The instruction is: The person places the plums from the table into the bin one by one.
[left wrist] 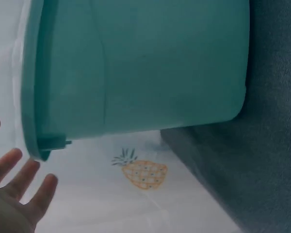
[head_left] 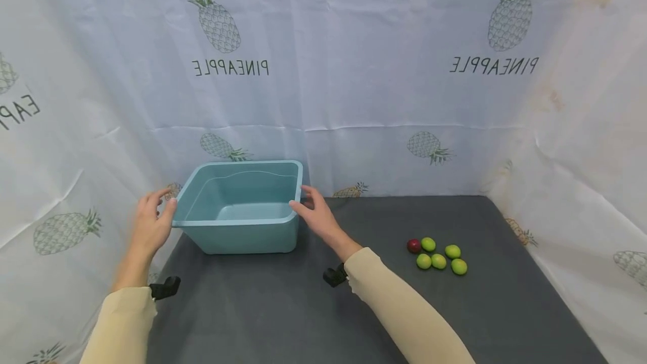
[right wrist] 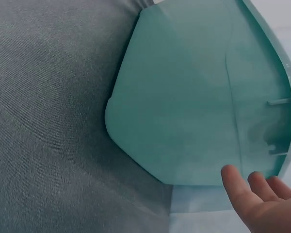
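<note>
A light blue-green plastic tub (head_left: 235,239) stands upright at the back left of the dark tabletop, and no contents show inside it. At its left side is my left hand (head_left: 153,223), thumb close to the front left rim corner. The left wrist view shows those fingers (left wrist: 43,194) spread apart beside the rim. My right hand (head_left: 318,215) is at the opposite side, its thumb overlapping the right rim in the head view. From the right wrist, its fingers (right wrist: 237,187) look extended and loosely bent next to the tub's outer wall (right wrist: 179,97).
Several small green fruits (head_left: 438,262), lime-like, lie grouped on the right of the dark cloth (head_left: 253,308) with one dark red round fruit (head_left: 414,246). White curtains (head_left: 354,94) printed with pineapples enclose the table at the back and both sides.
</note>
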`<act>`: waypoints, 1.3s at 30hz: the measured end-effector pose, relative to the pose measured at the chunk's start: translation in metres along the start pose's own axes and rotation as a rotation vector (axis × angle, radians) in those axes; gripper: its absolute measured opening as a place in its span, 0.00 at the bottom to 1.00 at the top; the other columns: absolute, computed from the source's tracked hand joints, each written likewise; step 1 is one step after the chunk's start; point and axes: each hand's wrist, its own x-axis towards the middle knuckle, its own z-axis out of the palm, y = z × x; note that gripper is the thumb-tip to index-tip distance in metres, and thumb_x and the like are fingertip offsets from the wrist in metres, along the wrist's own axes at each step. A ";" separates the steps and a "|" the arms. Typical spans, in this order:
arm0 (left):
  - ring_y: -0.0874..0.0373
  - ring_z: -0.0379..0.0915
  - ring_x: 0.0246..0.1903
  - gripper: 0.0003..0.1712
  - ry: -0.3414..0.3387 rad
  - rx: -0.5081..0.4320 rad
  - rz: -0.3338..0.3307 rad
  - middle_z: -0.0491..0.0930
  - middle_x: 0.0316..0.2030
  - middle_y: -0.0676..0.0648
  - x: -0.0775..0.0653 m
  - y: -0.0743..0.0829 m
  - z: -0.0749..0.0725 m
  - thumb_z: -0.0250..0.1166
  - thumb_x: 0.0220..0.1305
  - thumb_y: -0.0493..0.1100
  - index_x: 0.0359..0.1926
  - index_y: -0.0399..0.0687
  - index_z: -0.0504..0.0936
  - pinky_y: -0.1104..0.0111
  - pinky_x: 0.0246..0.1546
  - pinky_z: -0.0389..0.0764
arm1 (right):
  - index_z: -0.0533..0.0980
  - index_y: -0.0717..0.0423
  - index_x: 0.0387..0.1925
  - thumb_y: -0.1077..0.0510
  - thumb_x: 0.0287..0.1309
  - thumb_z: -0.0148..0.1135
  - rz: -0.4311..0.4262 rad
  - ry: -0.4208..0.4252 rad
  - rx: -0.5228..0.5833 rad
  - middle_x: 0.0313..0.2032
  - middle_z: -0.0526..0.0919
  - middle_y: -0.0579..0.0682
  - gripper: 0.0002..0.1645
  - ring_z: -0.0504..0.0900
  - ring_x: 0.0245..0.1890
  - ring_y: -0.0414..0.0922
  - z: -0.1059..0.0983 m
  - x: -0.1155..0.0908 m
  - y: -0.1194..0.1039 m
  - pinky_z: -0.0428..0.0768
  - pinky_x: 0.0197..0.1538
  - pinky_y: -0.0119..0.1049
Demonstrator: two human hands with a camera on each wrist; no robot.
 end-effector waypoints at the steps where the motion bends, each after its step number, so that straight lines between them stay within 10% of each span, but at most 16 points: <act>1: 0.25 0.58 0.64 0.29 -0.025 -0.023 -0.029 0.56 0.68 0.24 0.001 -0.002 0.002 0.47 0.81 0.48 0.73 0.34 0.63 0.32 0.56 0.63 | 0.58 0.46 0.78 0.40 0.70 0.59 0.002 -0.009 0.014 0.74 0.61 0.60 0.42 0.65 0.72 0.59 0.001 0.001 0.000 0.69 0.65 0.57; 11: 0.20 0.44 0.71 0.36 -0.241 -0.230 -0.181 0.43 0.76 0.25 0.003 -0.021 0.013 0.41 0.82 0.55 0.79 0.38 0.52 0.29 0.60 0.57 | 0.55 0.43 0.79 0.49 0.72 0.60 0.063 -0.128 0.194 0.72 0.62 0.58 0.40 0.68 0.70 0.56 0.013 0.011 0.014 0.72 0.62 0.60; 30: 0.28 0.44 0.74 0.30 -0.224 -0.443 -0.367 0.38 0.79 0.34 0.001 -0.041 0.026 0.42 0.83 0.47 0.79 0.42 0.54 0.37 0.66 0.58 | 0.56 0.41 0.78 0.52 0.70 0.63 0.093 -0.133 0.260 0.75 0.57 0.59 0.41 0.67 0.70 0.58 0.014 0.012 0.023 0.71 0.62 0.62; 39: 0.25 0.43 0.73 0.31 -0.254 -0.422 -0.327 0.36 0.79 0.32 -0.002 -0.034 0.025 0.40 0.83 0.45 0.80 0.41 0.50 0.34 0.65 0.56 | 0.61 0.40 0.76 0.51 0.68 0.65 0.087 -0.074 0.241 0.70 0.66 0.58 0.39 0.73 0.65 0.56 0.013 0.005 0.020 0.75 0.58 0.61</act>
